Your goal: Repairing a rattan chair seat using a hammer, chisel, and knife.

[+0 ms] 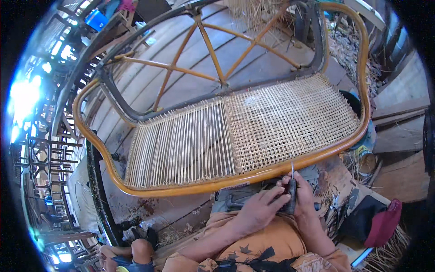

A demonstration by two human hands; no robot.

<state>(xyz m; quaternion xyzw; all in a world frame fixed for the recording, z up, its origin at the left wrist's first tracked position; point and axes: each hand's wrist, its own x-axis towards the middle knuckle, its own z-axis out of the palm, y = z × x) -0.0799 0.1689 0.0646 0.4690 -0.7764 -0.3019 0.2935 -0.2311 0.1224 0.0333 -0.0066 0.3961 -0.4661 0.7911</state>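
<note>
In front of my body, my right hand is closed around the dark handle of an awl-like tool. Its thin metal shaft points up at the front rail of a rattan bench. My left hand comes in from the left, fingers bent and their tips against the handle; whether they pinch a strand is hidden. The seat's right half carries a woven cane lattice. Across its left half run parallel cane strands with gaps between them.
A dark red cloth and a black one lie at lower right, beside several hand tools. Loose cane strips are heaped behind the bench. Another person's bare knee shows at lower left. A tin stands right of the bench.
</note>
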